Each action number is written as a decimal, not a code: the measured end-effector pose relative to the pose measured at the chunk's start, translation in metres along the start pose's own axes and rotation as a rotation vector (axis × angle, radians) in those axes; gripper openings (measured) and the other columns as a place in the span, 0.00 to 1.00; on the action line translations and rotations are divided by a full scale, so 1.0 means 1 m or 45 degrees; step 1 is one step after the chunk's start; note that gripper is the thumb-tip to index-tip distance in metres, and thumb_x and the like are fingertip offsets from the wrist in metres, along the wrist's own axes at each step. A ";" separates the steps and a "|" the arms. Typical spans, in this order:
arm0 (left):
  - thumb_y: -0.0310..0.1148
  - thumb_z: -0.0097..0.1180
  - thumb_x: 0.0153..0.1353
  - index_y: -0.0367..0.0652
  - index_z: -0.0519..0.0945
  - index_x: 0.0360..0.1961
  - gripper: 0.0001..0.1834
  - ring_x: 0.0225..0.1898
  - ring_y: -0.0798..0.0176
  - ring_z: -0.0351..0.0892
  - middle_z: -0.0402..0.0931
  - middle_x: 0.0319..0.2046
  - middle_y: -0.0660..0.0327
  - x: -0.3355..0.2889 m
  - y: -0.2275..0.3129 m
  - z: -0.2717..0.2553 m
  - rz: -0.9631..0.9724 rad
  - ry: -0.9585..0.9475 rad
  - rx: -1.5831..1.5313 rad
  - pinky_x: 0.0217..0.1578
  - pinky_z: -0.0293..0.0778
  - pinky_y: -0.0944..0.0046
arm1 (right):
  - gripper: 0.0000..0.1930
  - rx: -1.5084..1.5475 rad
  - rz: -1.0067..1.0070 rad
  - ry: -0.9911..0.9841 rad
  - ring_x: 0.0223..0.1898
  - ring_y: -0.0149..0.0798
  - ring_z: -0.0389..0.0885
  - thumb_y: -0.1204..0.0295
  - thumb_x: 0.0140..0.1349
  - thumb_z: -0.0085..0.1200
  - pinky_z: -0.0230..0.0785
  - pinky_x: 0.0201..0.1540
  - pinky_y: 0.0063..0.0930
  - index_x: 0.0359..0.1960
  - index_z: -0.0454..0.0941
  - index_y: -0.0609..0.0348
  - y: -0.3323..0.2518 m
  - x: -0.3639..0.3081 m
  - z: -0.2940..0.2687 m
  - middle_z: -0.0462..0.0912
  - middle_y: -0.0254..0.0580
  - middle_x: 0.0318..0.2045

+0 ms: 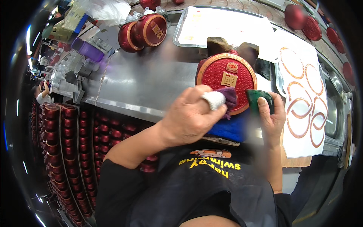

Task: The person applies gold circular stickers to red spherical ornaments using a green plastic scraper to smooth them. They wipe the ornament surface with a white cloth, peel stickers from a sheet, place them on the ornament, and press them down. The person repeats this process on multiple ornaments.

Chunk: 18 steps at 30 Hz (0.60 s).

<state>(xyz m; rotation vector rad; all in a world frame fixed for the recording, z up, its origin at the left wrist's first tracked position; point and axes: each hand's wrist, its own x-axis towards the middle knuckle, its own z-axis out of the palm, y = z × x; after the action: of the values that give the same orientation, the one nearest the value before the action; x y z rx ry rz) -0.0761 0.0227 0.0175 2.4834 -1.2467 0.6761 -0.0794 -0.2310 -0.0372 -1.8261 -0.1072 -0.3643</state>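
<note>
A round red bottle (211, 75) with a gold ring and gold emblems leans in front of me on a blue cloth (232, 126), against two dark blocks (217, 46). My left hand (189, 111) is closed on a bunched purple cloth (229, 96) over the bottle's lower face; whether the cloth presses on it is hard to tell. White wrapping (214, 100) shows around one of its fingers. Beside the bottle's right edge, my right hand (273, 117) grips a flat green scraper (261, 101) between thumb and fingers.
To the right lies a white sheet (298, 125) with several gold ring decals. A metal tray (179, 39) with white sheets sits behind. Two red bottles (151, 30) stand on the steel bench (140, 87), left of a purple container (87, 50). Racks of red bottles (68, 151) fill the lower left.
</note>
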 end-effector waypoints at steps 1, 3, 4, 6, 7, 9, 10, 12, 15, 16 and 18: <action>0.33 0.58 0.59 0.41 0.88 0.44 0.15 0.53 0.51 0.76 0.85 0.42 0.59 0.004 0.002 0.004 0.061 -0.005 -0.001 0.52 0.74 0.57 | 0.13 0.008 0.010 -0.002 0.33 0.25 0.78 0.66 0.73 0.61 0.71 0.38 0.21 0.45 0.78 0.65 0.000 0.000 0.000 0.83 0.34 0.31; 0.27 0.66 0.54 0.42 0.88 0.42 0.13 0.49 0.52 0.77 0.84 0.43 0.59 0.009 0.004 0.009 0.054 -0.106 -0.134 0.51 0.77 0.57 | 0.13 0.016 0.035 0.001 0.33 0.25 0.78 0.66 0.73 0.61 0.71 0.38 0.21 0.45 0.78 0.65 0.000 0.000 0.000 0.83 0.34 0.31; 0.28 0.64 0.55 0.41 0.88 0.42 0.13 0.50 0.52 0.77 0.84 0.43 0.59 0.010 0.002 0.009 0.045 -0.066 -0.148 0.51 0.77 0.57 | 0.13 0.014 0.034 -0.005 0.33 0.25 0.78 0.66 0.72 0.61 0.71 0.38 0.21 0.45 0.78 0.65 0.000 -0.001 0.000 0.83 0.34 0.31; 0.30 0.60 0.56 0.39 0.88 0.43 0.14 0.51 0.52 0.77 0.84 0.41 0.59 0.010 -0.005 0.005 0.031 -0.044 -0.164 0.51 0.77 0.58 | 0.13 0.016 0.043 -0.004 0.32 0.25 0.78 0.66 0.72 0.62 0.71 0.38 0.21 0.45 0.78 0.65 0.000 -0.001 -0.001 0.83 0.35 0.30; 0.29 0.61 0.55 0.39 0.88 0.42 0.14 0.51 0.51 0.76 0.84 0.41 0.59 0.009 -0.006 0.001 0.015 -0.027 -0.141 0.51 0.77 0.58 | 0.13 -0.011 0.041 -0.013 0.32 0.25 0.78 0.65 0.72 0.62 0.72 0.37 0.21 0.45 0.78 0.65 0.000 -0.001 -0.001 0.83 0.35 0.30; 0.28 0.63 0.54 0.39 0.89 0.42 0.14 0.51 0.51 0.76 0.84 0.40 0.59 0.006 -0.008 -0.006 -0.048 -0.004 -0.107 0.51 0.78 0.56 | 0.13 -0.064 0.034 -0.026 0.31 0.26 0.78 0.65 0.72 0.62 0.72 0.37 0.21 0.45 0.78 0.65 0.000 -0.001 -0.003 0.83 0.36 0.30; 0.27 0.64 0.53 0.39 0.89 0.42 0.14 0.51 0.50 0.76 0.84 0.39 0.59 0.006 -0.009 -0.007 -0.040 0.017 -0.096 0.50 0.79 0.56 | 0.14 -0.068 0.037 -0.015 0.31 0.26 0.78 0.64 0.72 0.62 0.72 0.36 0.22 0.44 0.78 0.65 0.000 -0.001 -0.003 0.83 0.36 0.29; 0.27 0.64 0.53 0.40 0.89 0.42 0.14 0.51 0.50 0.76 0.84 0.39 0.59 0.013 -0.012 -0.003 -0.075 0.037 -0.084 0.49 0.80 0.56 | 0.14 -0.025 0.076 -0.023 0.31 0.26 0.78 0.64 0.72 0.62 0.72 0.36 0.22 0.44 0.78 0.65 0.001 -0.001 -0.003 0.83 0.36 0.29; 0.29 0.62 0.53 0.38 0.88 0.42 0.15 0.52 0.49 0.76 0.83 0.37 0.59 0.030 -0.020 0.009 -0.036 0.054 -0.126 0.51 0.80 0.56 | 0.14 0.027 0.143 -0.033 0.31 0.26 0.78 0.65 0.72 0.61 0.72 0.37 0.22 0.44 0.78 0.65 0.002 -0.001 -0.003 0.83 0.36 0.29; 0.29 0.61 0.53 0.37 0.87 0.41 0.14 0.52 0.49 0.76 0.83 0.37 0.58 0.037 -0.021 0.014 0.013 0.067 -0.127 0.51 0.79 0.56 | 0.13 0.041 0.151 -0.032 0.31 0.27 0.78 0.65 0.72 0.61 0.72 0.37 0.22 0.44 0.78 0.65 0.002 -0.001 -0.002 0.83 0.36 0.29; 0.30 0.59 0.54 0.37 0.85 0.36 0.11 0.51 0.48 0.77 0.82 0.35 0.57 0.046 -0.022 0.019 0.099 -0.006 -0.098 0.51 0.78 0.57 | 0.13 0.047 0.149 -0.028 0.32 0.27 0.78 0.65 0.72 0.61 0.72 0.38 0.22 0.45 0.78 0.65 0.002 -0.001 -0.002 0.83 0.36 0.30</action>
<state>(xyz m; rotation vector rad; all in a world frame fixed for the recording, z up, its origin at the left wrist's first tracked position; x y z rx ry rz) -0.0291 -0.0038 0.0248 2.3867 -1.3508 0.6292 -0.0806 -0.2334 -0.0394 -1.7909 -0.0219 -0.2585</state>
